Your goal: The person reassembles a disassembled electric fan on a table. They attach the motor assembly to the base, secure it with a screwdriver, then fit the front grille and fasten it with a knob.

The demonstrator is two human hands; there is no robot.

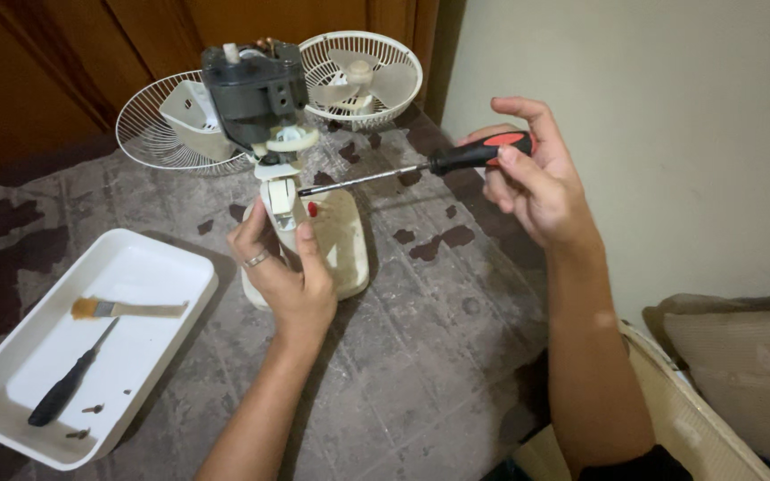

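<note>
A small cream desk fan stands partly taken apart on a worn grey table [421, 356]. Its dark grey motor [254, 87] sits bare on top of the cream neck [280, 200], above the oval base [345, 240]. My left hand [282, 267] grips the neck just above the base. My right hand [532, 174] holds a screwdriver with a red and black handle [479, 153]. Its shaft points left and the tip is close to the neck, beside a red button.
A white tray [144, 343] at the left holds a small paintbrush [126, 309] and a black-handled screwdriver [69, 383]. Behind the fan lie a wire grille [149, 134] and a grille with the fan blades [363, 76]. A wall runs along the right.
</note>
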